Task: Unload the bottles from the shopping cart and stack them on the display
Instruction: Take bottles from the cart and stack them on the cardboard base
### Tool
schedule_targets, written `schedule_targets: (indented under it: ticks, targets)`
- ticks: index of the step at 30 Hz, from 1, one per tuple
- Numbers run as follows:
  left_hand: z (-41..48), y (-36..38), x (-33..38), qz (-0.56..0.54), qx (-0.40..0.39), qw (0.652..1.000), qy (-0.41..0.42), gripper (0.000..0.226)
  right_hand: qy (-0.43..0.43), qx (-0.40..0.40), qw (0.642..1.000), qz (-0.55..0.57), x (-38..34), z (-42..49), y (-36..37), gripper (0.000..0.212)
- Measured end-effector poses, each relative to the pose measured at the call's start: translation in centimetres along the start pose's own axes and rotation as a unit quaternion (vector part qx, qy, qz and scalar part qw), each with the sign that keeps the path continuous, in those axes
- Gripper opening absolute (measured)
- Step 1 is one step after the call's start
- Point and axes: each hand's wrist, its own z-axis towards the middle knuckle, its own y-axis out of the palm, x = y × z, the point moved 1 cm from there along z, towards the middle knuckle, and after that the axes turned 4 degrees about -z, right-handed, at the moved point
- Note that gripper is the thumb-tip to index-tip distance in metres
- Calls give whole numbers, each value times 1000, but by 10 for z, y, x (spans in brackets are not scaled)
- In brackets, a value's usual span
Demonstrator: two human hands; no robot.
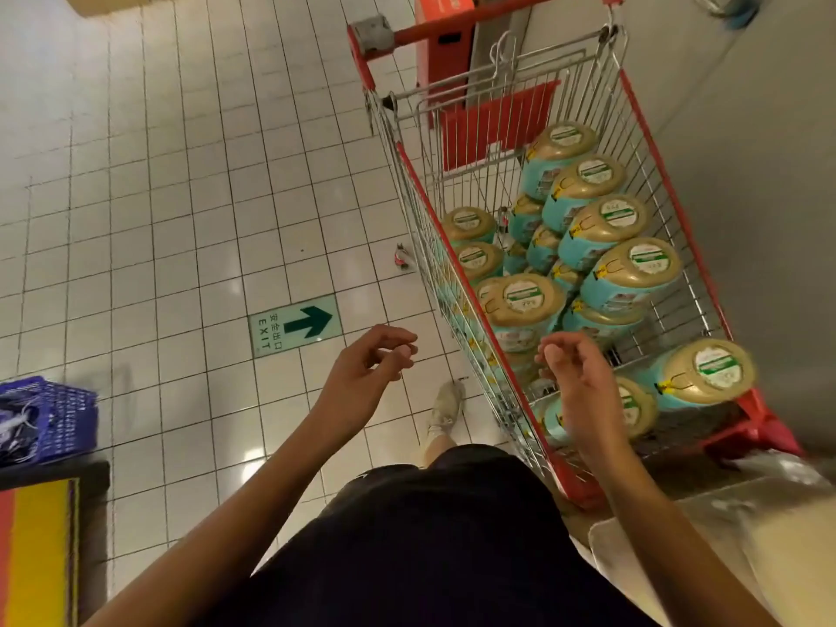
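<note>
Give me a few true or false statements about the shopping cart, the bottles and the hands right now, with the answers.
1. The red-framed wire shopping cart holds teal-labelled bottles with tan lids. True.
2. The left hand grips a bottle. False: it holds nothing.
3. The right hand is empty. True.
4. The green exit sign on the floor lies right of the cart. False: it lies left of it.

Lower bottles [540,251] lie partly hidden beneath the top layer; their label print is unreadable. The left edge cuts off the blue basket [49,418].
</note>
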Motion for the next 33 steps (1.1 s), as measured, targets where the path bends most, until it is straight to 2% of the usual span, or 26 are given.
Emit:
schedule_targets:
  ticks: [3,9,15,20,22,25,27,29,33]
  targets:
    - [57,15,19,-16,-20,999,-20,18,23,0,1000,16,7,44,-2,26]
    - [166,60,37,-7,-129,989,-77,20,92,36,995,17,29,118,-2,37]
    - [261,114,-1,90,-218,960,-151,16,125,105,986,-20,73,194,5,20]
    - [324,157,-39,201,-283,917,-196,26,210,130,969,9,95,223,17,33]
    - [342,169,-54,207,-305,895,-250,30,243,143,959,31,98,225,20,36]
    - [357,181,-76,172,-355,839,-374,23,268,154,946,96,109,229,25,40]
    - [364,189,-86,143,-346,804,-463,31,271,152,944,108,118,233,26,39]
    - [370,196,-97,132,-336,780,-511,32,280,141,942,119,130,237,27,37]
    - [376,207,-113,132,-301,765,-553,27,324,113,933,107,158,242,23,43]
